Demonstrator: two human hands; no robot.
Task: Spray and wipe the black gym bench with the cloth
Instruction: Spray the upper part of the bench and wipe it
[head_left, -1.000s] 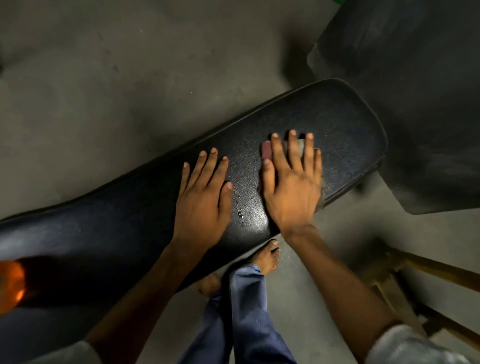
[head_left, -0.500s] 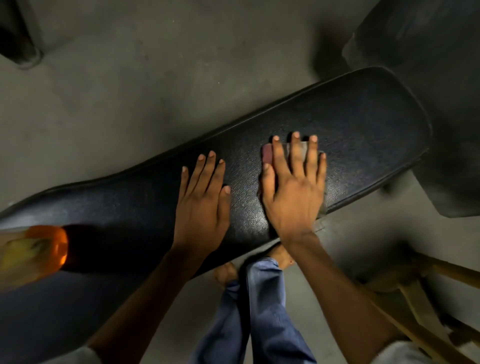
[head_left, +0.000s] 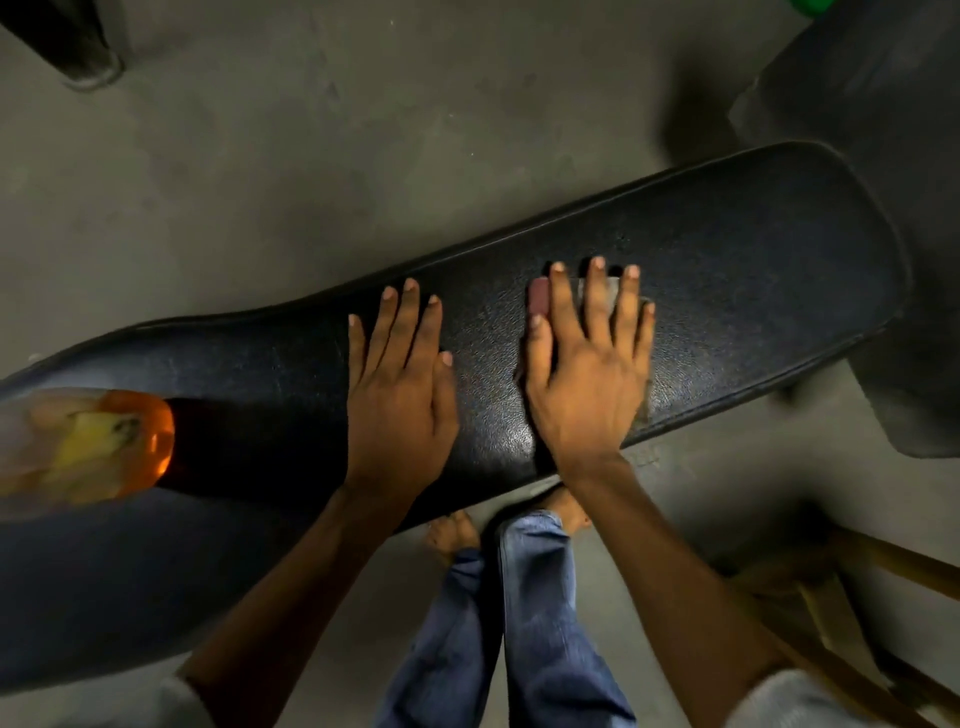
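The black gym bench (head_left: 727, 270) runs from lower left to upper right across the grey floor. My right hand (head_left: 589, 374) lies flat on a small folded cloth (head_left: 540, 297), pressing it onto the bench pad; only a pinkish edge and a grey corner of the cloth show beyond the fingers. My left hand (head_left: 400, 384) rests flat on the pad beside it, fingers together, holding nothing. An orange spray bottle (head_left: 88, 447) stands on the bench at the far left, blurred and close to the camera.
My bare feet and jeans legs (head_left: 519, 597) stand by the bench's near edge. A wooden frame (head_left: 852, 623) is at the lower right. A dark grey bulky object (head_left: 883, 104) sits at the upper right, and a dark post base (head_left: 78, 52) at the top left.
My right hand with the cloth has slid left along the bench, away from its right end. The orange bottle has come further into view at the left.
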